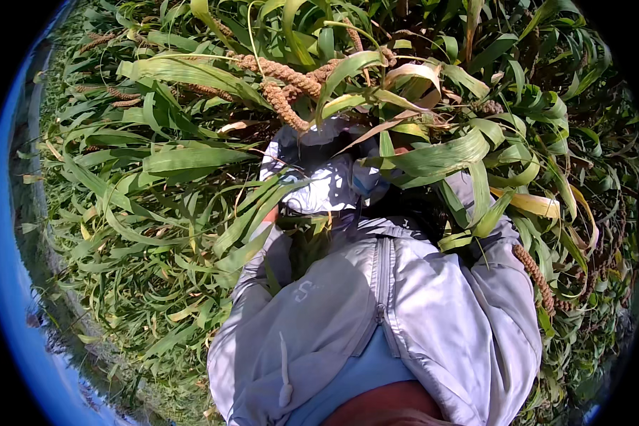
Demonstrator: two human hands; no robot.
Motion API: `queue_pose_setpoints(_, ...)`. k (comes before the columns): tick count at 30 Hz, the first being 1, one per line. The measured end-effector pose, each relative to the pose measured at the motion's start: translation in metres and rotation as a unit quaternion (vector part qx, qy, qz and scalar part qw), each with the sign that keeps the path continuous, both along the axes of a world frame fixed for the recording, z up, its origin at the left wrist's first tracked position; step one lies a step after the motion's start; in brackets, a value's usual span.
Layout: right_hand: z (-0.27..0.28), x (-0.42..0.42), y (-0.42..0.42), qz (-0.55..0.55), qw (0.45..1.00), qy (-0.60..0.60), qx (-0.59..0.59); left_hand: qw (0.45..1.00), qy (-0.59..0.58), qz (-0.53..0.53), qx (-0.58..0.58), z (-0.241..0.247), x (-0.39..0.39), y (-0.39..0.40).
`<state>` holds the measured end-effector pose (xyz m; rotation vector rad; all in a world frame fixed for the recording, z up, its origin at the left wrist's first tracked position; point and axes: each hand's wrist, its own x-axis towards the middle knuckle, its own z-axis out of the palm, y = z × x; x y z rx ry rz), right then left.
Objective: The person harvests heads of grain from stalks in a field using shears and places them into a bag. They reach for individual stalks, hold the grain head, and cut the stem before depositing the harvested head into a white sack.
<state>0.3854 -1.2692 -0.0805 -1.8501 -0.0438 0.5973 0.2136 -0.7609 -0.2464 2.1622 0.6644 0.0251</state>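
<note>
A white plastic bag (319,193) hangs with its mouth spread, just in front of my jacket. Only a sliver of my left hand (271,215) shows at the bag's left side; leaves cover the rest, so its grip is hidden. My right hand (403,150) is right of the bag, almost wholly behind a broad green leaf (447,155); its fingers cannot be made out. Over the far rim of the bag droops a brown foxtail millet head (283,105). Another thick millet head (287,74) crosses behind it.
Dense millet plants with long leaves (191,160) surround me and press against both sleeves. A millet head (535,277) hangs beside my right sleeve. Dry, yellowed leaves (527,203) arch at the right. Beyond the field's left edge runs a pale strip of ground (34,117).
</note>
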Motion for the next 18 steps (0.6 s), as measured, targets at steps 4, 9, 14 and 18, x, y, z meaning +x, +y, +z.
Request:
queue_pose_setpoints(4, -0.013, 0.009, -0.006, 0.034, 0.999, 0.02, 0.021, 0.99, 0.014, -0.061, 0.125, 0.024, 0.009, -0.039)
queue_pose_setpoints(9, -0.017, 0.01, 0.01, 0.082, 0.995, 0.038, 0.051, 0.976, -0.021, -0.198, 0.091, 0.059, 0.021, -0.108)
queue_pose_setpoints(14, 0.0, -0.001, 0.029, 0.121, 0.989, 0.049, 0.068, 0.901, 0.079, -0.225, -0.362, 0.217, 0.095, -0.147)
queue_pose_setpoints(18, 0.043, -0.035, 0.032, 0.176, 0.979, 0.064, 0.075, 0.726, 0.113, -0.441, -0.514, 0.265, 0.118, -0.118)
